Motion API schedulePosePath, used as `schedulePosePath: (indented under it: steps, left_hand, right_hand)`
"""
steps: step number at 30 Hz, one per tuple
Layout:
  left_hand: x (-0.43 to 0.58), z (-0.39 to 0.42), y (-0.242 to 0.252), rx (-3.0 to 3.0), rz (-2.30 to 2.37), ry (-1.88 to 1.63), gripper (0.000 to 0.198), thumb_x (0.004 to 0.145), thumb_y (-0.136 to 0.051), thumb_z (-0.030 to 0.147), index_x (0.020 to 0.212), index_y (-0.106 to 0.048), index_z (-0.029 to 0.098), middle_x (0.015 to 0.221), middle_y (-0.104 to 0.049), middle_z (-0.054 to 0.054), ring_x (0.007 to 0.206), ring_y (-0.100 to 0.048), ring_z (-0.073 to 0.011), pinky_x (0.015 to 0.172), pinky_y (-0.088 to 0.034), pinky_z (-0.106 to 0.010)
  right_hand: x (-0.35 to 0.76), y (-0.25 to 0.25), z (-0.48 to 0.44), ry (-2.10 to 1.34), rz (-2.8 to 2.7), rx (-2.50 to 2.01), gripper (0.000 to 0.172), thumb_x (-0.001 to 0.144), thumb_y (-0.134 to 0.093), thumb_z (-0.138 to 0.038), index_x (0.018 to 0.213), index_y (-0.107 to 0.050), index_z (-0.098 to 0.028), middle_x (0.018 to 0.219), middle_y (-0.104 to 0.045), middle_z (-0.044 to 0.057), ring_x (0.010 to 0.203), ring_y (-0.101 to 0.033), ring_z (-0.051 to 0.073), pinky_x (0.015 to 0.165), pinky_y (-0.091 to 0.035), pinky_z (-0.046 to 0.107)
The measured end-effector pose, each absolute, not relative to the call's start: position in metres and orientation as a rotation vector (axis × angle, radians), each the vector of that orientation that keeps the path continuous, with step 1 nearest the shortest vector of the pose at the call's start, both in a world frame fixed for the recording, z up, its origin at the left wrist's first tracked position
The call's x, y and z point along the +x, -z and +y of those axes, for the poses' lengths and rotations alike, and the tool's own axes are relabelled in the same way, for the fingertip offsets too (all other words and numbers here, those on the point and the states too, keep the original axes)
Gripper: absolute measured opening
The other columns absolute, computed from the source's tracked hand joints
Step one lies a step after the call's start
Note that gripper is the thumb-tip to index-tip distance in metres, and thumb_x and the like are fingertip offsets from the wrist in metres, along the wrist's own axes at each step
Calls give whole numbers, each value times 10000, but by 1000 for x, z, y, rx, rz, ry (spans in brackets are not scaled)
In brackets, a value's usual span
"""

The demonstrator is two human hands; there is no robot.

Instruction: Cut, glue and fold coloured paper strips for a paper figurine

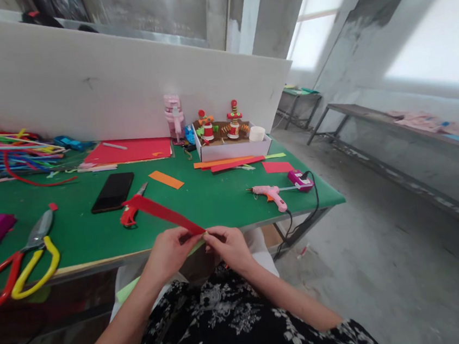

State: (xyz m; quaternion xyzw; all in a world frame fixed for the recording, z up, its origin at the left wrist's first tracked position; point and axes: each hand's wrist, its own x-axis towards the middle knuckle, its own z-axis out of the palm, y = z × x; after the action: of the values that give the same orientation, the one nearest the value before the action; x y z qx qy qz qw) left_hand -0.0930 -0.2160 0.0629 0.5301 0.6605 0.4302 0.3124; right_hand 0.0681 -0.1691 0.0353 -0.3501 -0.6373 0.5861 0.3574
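Observation:
Both hands are at the table's front edge, pinching a red paper strip (172, 216). My left hand (171, 250) is closed on its lower part, and my right hand (230, 247) pinches its near end. From there the strip slants up and left over the table. A light green strip (196, 247) shows beneath the fingers; how it meets the red one is hidden. Just beyond the strip's far end lie red-handled scissors (129, 215). An orange paper piece (166, 179) and a black phone (112, 192) lie farther back on the green table (212, 206).
A pink glue gun (272, 194) lies right, its cord hanging off the edge. Large scissors (35, 241) lie left, near coloured pipe cleaners (10, 154). A white box (233, 149) with small figures, red sheets (129, 151) and a pink bottle (175, 120) stand along the white board.

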Motion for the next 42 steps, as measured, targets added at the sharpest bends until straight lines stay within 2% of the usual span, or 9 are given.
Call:
schedulePosePath:
  steps: [5,13,19,25,27,31,34,37,42]
  left_hand:
    - [-91,-219,-70,1594,1761,-984,325,755,-569,501,723,-772,250,722,-772,-31,675,-664,-235,604,-398,-274]
    - [-97,-216,-78,1729,1699,-888,338,792,-538,492,640,-684,228,637,-709,-4,621,-604,-189,603,-370,-259]
    - [-105,-214,-79,1740,1642,-854,361,797,-545,519,653,-676,215,668,-706,6,668,-590,-174,633,-405,-246]
    - [-117,-210,-81,1883,1702,-703,298,827,-544,450,663,-646,224,662,-690,0,650,-589,-181,637,-401,-275]
    - [-123,-213,-86,1947,1905,-864,247,848,-537,407,716,-653,233,731,-708,-21,728,-610,-211,719,-418,-316]
    - [-117,-230,-91,1802,2307,-1546,178,876,-565,379,816,-667,246,858,-703,-51,910,-600,-251,922,-389,-394]
    - [-91,-234,-80,1405,1963,-1562,212,769,-680,447,758,-659,237,764,-668,-15,771,-585,-206,781,-443,-335]
    - [-64,-225,-60,938,1556,-1449,390,584,-790,509,786,-662,201,720,-678,-4,686,-594,-180,621,-446,-284]
    - [-50,-214,-37,743,1452,-1519,464,586,-774,576,746,-637,163,650,-672,-8,596,-575,-138,589,-458,-267]
  right_hand:
    - [66,-31,-168,-1537,-1643,-956,288,818,-617,-452,803,-786,-218,614,-678,16,584,-611,171,611,-472,278]
    - [65,-27,-173,-1523,-1594,-962,378,818,-626,-556,801,-791,-216,640,-697,27,610,-628,184,611,-475,286]
    - [63,-32,-174,-1909,-1338,-873,532,666,-709,-718,703,-738,-188,576,-667,3,569,-608,144,664,-510,285]
    - [66,-36,-171,-1956,-1236,-958,483,538,-849,-594,725,-735,-163,607,-689,8,547,-604,123,601,-486,255]
    - [68,-36,-165,-1913,-1104,-988,463,528,-861,-566,699,-726,-157,597,-684,14,541,-598,120,573,-469,243]
    - [68,-38,-154,-1814,-823,-1015,407,468,-900,-465,660,-715,-158,559,-639,-14,533,-558,97,553,-450,225]
    - [63,-38,-156,-1804,-718,-981,349,482,-895,-407,663,-714,-169,561,-617,-32,553,-548,98,609,-483,242]
    - [55,-35,-165,-1858,-729,-952,318,536,-871,-412,679,-716,-173,573,-618,-27,564,-546,110,627,-487,262]
    - [50,-29,-179,-1901,-792,-941,347,557,-871,-451,694,-733,-164,592,-634,-22,568,-528,96,582,-435,229]
